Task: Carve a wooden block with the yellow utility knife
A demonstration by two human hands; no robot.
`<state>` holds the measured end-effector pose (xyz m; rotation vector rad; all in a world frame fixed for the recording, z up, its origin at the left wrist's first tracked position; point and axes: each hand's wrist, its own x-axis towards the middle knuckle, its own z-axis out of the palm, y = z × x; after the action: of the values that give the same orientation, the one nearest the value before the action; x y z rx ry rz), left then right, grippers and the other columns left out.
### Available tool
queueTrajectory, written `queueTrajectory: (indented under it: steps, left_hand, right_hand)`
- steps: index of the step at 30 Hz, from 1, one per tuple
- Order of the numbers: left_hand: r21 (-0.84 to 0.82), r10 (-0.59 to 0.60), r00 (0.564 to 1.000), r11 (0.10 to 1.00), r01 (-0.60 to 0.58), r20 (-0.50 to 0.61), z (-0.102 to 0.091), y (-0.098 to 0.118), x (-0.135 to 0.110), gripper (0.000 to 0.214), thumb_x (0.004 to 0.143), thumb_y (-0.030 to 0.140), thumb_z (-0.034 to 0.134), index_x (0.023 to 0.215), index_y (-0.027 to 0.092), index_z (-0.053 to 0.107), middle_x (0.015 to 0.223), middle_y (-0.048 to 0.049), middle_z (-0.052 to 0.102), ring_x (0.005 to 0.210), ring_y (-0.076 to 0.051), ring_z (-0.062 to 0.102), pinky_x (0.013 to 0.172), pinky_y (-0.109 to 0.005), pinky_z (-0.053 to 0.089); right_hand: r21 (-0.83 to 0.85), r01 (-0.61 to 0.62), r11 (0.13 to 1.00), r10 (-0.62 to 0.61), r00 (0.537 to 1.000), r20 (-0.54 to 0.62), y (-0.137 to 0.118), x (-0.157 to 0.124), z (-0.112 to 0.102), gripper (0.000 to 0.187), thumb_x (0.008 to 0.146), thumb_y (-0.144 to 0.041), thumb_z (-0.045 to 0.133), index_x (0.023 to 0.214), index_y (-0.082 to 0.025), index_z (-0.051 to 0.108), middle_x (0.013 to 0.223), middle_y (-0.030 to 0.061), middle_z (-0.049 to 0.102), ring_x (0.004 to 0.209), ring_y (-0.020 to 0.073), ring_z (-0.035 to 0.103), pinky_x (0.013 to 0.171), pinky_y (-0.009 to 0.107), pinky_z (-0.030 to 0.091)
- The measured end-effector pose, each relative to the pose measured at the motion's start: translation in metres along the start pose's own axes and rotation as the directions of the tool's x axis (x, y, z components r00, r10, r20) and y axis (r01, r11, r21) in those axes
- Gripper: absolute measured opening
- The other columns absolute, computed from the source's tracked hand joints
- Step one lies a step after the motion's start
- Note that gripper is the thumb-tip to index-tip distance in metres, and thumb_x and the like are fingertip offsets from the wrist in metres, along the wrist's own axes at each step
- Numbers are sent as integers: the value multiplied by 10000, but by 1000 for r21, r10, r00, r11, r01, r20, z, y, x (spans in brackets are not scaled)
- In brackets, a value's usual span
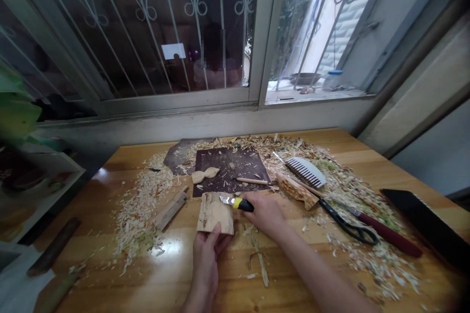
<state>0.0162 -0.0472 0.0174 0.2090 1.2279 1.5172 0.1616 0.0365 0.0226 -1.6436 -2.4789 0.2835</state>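
Note:
My left hand (pixel 206 250) grips the near edge of a flat pale wooden block (pixel 214 211) lying on the wooden table (pixel 293 274). My right hand (pixel 265 212) is closed round a yellow and black utility knife (pixel 236 202), with the blade resting on the block's upper right corner. Pale wood shavings (pixel 136 210) lie all around the block.
A dark mat (pixel 223 171) behind the block carries a small carved wooden piece (pixel 204 174) and a thin stick (pixel 251 181). A white comb (pixel 307 171), a carved wood chunk (pixel 296 190), black scissors (pixel 347 223), a red-handled tool (pixel 385 232) and a black saw blade (pixel 426 225) lie right. Wood strips (pixel 171 209) lie left.

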Motion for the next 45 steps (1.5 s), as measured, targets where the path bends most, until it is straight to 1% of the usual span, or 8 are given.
queueTrajectory:
  steps: [4, 8, 14, 20, 24, 30, 37, 45]
  left_hand:
    - [11, 44, 999, 999, -44, -5, -2, 0, 4, 330, 696, 136, 599, 1021, 132, 541, 934, -92, 658, 751, -167, 643, 654, -282, 539]
    - [6, 12, 999, 1000, -12, -38, -4, 0, 8, 256, 705, 116, 580, 960, 119, 560, 814, -73, 674, 684, -154, 646, 633, -269, 537]
    - [28, -3, 1000, 1000, 3, -27, -2, 6, 7, 213, 700, 117, 581, 913, 115, 574, 748, -61, 680, 629, -148, 646, 603, -274, 540]
    - [63, -24, 998, 998, 27, -53, -2, -2, 5, 215, 685, 136, 594, 895, 99, 566, 749, -95, 677, 597, -162, 638, 568, -296, 545]
    - [38, -5, 999, 999, 7, -50, -2, -3, 6, 245, 679, 124, 594, 921, 99, 565, 780, -94, 674, 616, -159, 637, 586, -302, 548]
    - [25, 6, 998, 1000, -4, -56, -6, -1, 13, 278, 679, 124, 590, 956, 112, 571, 818, -84, 675, 652, -153, 643, 596, -269, 541]
    - [51, 3, 998, 999, 1, -66, -8, -2, 15, 222, 662, 146, 624, 875, 96, 581, 756, -93, 674, 634, -165, 642, 602, -296, 542]
    - [57, 6, 1000, 998, -4, -30, -5, 4, 8, 207, 694, 120, 587, 900, 111, 567, 762, -71, 670, 642, -150, 641, 602, -290, 541]
  right_hand:
    - [8, 71, 997, -71, 995, 63, -3, -14, 1, 160, 709, -324, 541, 810, -224, 614, 778, 22, 652, 732, 168, 569, 589, 233, 298]
    - [8, 110, 994, -110, 989, 98, -4, -19, 1, 160, 691, -329, 564, 795, -218, 615, 753, 26, 652, 702, 164, 566, 580, 230, 294]
    - [-18, 69, 997, -68, 995, 66, -10, -14, 5, 132, 720, -291, 527, 809, -216, 590, 796, 30, 646, 747, 170, 563, 615, 237, 305]
    - [-44, -9, 999, 11, 999, 40, -6, -1, 5, 193, 765, -348, 471, 843, -210, 580, 816, 51, 644, 759, 181, 564, 612, 244, 309]
    - [-37, 1, 999, 1, 999, 46, -6, -4, 3, 207, 765, -352, 464, 856, -212, 587, 831, 56, 645, 767, 181, 563, 621, 246, 312]
    - [-19, 68, 998, -66, 995, 81, -11, -17, 2, 154, 710, -314, 523, 812, -232, 603, 779, 21, 651, 719, 166, 567, 595, 235, 309]
    - [-43, 36, 998, -34, 998, 59, -12, -7, 3, 181, 746, -332, 493, 823, -212, 604, 810, 50, 645, 762, 180, 565, 627, 242, 323]
    - [-55, -4, 998, 6, 999, 35, -9, 4, 5, 196, 732, -314, 509, 872, -210, 598, 831, 55, 654, 774, 186, 573, 642, 251, 331]
